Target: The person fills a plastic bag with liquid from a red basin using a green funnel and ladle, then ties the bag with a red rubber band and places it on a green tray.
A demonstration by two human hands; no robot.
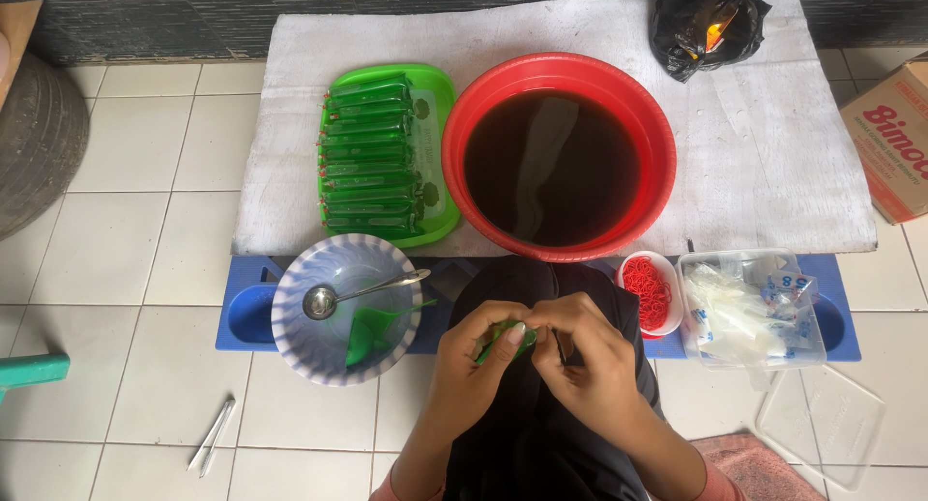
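Metal tongs [213, 433] are laid on the floor tiles, far left. A ladle [333, 297] and green funnel [372, 332] are seen in the blue-rimmed bowl [290, 342]. Filled green ice-pop sticks [372, 153] are stacked on the green tray [440, 95]. A green pouch [505, 341] is pinched closed-fisted by the left hand [474, 366]; its end is gripped by the right hand [580, 351], possibly being tied. Dark liquid is held in the red basin [464, 134]. Red rubber bands [648, 290] are kept beside it, near the clear bag box [752, 308].
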